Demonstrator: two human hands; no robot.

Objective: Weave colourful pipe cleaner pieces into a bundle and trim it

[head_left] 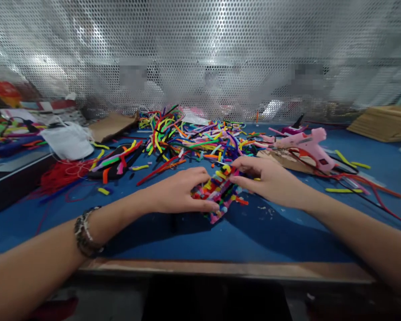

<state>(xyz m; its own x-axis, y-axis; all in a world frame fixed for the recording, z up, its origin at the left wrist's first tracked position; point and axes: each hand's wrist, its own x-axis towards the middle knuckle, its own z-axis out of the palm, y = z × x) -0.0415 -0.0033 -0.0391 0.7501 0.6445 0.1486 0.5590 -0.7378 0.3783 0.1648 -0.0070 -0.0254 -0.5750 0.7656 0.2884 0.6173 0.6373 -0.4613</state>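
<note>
2 bare hands on 1 fuzzy piece (215, 191), multicolored, at the middle of the blue desk (193, 245), near its front edge. Left hand (175, 191) grips the piece from the left, thumb along the near side. Right hand (267, 179) half curled, thumb and fingertips at the far right end (can't tell if they pinch it). Fuzzy stem pile (200, 140) just behind. Pink glue gun (305, 145) right of the pile; white mask (69, 140) and red thread (64, 176) to the left. Bracelet (86, 234) on left wrist.
</note>
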